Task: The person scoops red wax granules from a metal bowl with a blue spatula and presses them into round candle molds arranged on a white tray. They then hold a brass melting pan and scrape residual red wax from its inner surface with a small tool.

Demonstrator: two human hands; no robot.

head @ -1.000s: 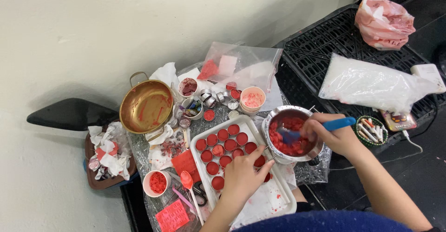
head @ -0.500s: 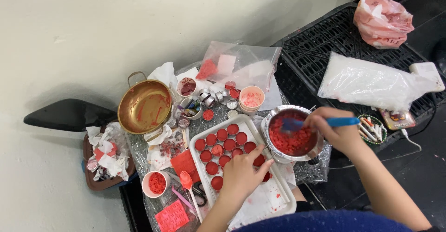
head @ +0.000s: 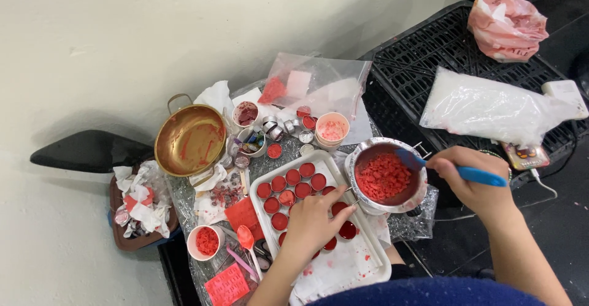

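The blue spatula (head: 466, 172) has been drawn back toward three o'clock, its tip left at the rim of the metal bowl (head: 384, 177) of red flakes. It is clamped in the curled fingers of the right hand (head: 472, 180). The left hand (head: 314, 220) is laid on the white tray (head: 368, 263) of red-filled tins, fingers together. A clear bag of white material (head: 491, 107) is seen at two o'clock on a black crate (head: 423, 54), a pink bag (head: 506, 24) beyond. A pale wall (head: 153, 30) is seen behind.
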